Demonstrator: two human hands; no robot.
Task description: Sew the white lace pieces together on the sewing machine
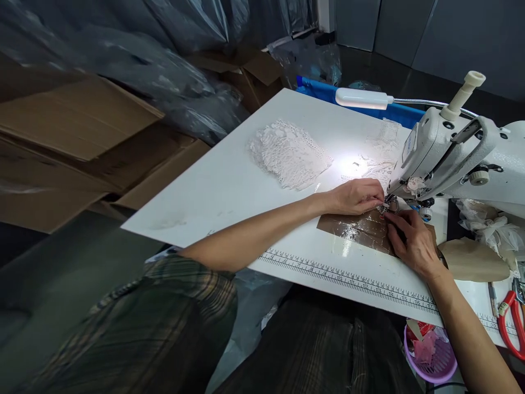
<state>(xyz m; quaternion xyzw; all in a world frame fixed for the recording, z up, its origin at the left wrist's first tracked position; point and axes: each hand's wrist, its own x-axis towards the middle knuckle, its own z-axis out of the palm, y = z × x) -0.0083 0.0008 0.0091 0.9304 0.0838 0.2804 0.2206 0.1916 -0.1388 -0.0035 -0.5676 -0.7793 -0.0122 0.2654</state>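
Note:
A white sewing machine (414, 148) stands at the right of the table, its presser foot (391, 203) low over the work. My left hand (356, 196) reaches in from the left, fingers closed in a pinch on a small white lace piece (384, 208) beside the foot. On the other side, my right hand (414, 241) rests on a shiny brown sheet (356, 230); its index fingertip is at the lace and its thumb is spread apart. The fingers partly hide the lace. Left of the machine lies a pile of white lace pieces (289, 153), with more lace (383, 142) behind the needle area.
A white lamp (363, 98) lights the table (229, 202), which has a printed ruler (344, 279) along its front. Red-handled pliers (511, 320) and brown paper (473, 260) lie at right. Below is a purple basket (437, 377). Cardboard boxes (74, 115) stand at left.

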